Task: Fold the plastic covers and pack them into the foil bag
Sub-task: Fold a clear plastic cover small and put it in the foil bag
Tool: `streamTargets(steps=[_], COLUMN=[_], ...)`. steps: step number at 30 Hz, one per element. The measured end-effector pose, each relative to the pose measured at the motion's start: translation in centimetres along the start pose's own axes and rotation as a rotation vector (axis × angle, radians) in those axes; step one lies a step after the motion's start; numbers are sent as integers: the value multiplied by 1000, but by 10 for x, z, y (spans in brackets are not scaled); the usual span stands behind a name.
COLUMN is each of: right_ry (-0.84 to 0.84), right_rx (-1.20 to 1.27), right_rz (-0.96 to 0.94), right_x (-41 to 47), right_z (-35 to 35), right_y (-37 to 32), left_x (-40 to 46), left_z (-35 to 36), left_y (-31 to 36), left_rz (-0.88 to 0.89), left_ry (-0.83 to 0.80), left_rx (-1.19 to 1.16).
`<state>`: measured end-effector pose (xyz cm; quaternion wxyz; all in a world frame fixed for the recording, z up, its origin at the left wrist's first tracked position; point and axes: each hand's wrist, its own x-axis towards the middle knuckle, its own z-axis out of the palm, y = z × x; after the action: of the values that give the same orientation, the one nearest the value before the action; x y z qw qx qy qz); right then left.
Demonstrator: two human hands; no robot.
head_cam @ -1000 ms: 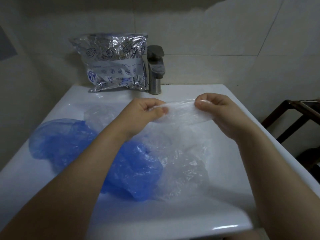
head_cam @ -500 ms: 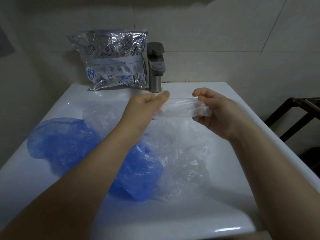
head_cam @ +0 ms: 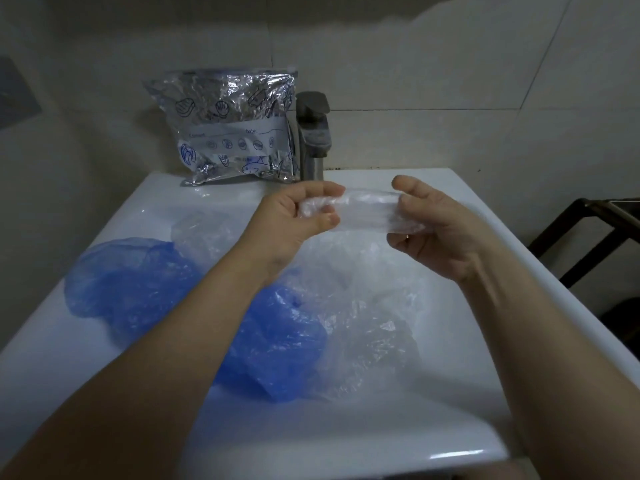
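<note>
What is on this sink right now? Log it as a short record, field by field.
held item: clear plastic cover, folded into a narrow strip
left hand: fingers pinch the strip's left end
right hand: fingers grip the strip's right end
loose covers: blue covers and clear covers, unfolded on the sink
foil bag: upright against the wall, beside the faucet

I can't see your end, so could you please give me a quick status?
Left hand and right hand grip folded clear plastic cover. Crinkled silver foil bag waits by the steel faucet. Nothing blocking.
</note>
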<state>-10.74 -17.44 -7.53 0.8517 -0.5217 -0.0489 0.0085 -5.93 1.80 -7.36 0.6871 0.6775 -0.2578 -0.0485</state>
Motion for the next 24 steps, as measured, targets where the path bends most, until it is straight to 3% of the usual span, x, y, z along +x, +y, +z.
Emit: streamTargets(steps=[5, 10, 13, 18, 21, 24], right_ry=[92, 236, 269, 327, 249, 182], right_rx=[-293, -585, -699, -1086, -1061, -969], right_rz=[-49, -222, -309, -326, -281, -248], right_x=[-1, -1, 0, 2, 1, 1], right_z=[6, 10, 12, 6, 6, 4], right_y=[-3, -1, 1, 2, 3, 3], left_x=[2, 3, 5, 5, 4, 5], left_z=[-1, -1, -4, -6, -5, -6], left_y=[2, 6, 3, -4, -8, -6], left_rz=[-51, -355, -422, -390, -158, -37], left_ry=[41, -31, -32, -13, 68, 82], left_rx=[-24, -354, -374, -47, 270, 396])
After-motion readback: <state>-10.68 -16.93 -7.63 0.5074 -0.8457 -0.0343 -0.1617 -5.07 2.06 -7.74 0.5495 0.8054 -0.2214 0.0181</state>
